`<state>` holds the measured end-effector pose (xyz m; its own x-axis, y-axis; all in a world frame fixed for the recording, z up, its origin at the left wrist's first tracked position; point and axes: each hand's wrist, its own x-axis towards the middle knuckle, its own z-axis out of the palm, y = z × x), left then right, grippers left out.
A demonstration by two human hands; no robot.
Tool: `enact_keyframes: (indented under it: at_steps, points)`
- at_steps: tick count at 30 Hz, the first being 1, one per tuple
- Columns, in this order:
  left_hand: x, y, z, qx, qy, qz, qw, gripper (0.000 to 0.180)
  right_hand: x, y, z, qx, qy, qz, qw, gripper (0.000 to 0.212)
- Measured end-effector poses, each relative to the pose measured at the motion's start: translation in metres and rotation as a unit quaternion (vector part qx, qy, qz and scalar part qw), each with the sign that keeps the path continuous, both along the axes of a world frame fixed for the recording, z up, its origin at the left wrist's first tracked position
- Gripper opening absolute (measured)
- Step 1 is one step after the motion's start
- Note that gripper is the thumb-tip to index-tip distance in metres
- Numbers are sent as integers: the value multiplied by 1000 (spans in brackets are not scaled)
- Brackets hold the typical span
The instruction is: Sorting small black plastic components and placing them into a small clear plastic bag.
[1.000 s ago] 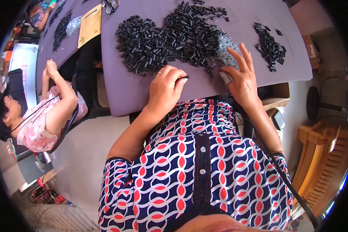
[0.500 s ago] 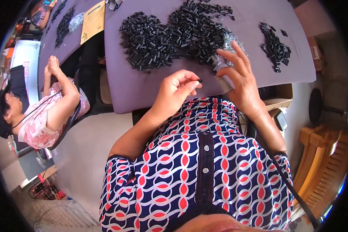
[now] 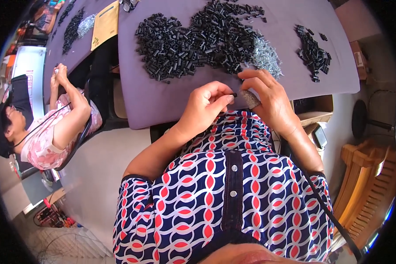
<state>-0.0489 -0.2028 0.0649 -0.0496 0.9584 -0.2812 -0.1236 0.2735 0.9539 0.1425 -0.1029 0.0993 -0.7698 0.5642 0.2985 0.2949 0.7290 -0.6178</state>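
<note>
My left hand (image 3: 209, 105) is closed, thumb and forefinger pinching a small black cylindrical piece (image 3: 234, 94) just over the table's near edge. Close by on the right, my right hand (image 3: 270, 99) curls its fingers toward that piece. A greyish, rough-looking cover (image 3: 250, 99) wraps one of its digits. Whatever its fingertips pinch is too small or hidden to make out. Beyond my hands lies a large heap of short black tubes (image 3: 171, 48), with a pile of small clear pieces (image 3: 267, 57) along its right side.
A smaller group of black parts (image 3: 313, 55) lies on the table (image 3: 286, 13) at the right. To the left, another person (image 3: 53, 119) sits by a second table with similar piles and a yellow envelope (image 3: 104, 26). An open cardboard box (image 3: 314, 116) stands below the table's right edge.
My right hand has drawn back from the clear pile toward my left hand, its raised fingers now curled down. My left hand has shifted slightly right with the black piece.
</note>
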Motion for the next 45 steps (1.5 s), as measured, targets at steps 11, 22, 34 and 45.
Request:
enact_keyframes:
  at_steps: [11, 22, 34, 45]
  points:
    - [-5, -4, -1, -1, 21, -32, 999, 13, -2, -8, -5, -159, -31, 8, 987, 24]
    - [-24, -20, 5, -1, -41, -123, 992, 15, -3, -14, -26, -607, 108, 92, 782, 21]
    - [-51, -31, -4, -95, -213, 16, 972, 18, -24, -8, -33, 39, -107, -61, 992, 33]
    - [-52, -34, 0, -86, -199, 23, 976, 18, -25, -14, -22, -11, -88, -42, 995, 38]
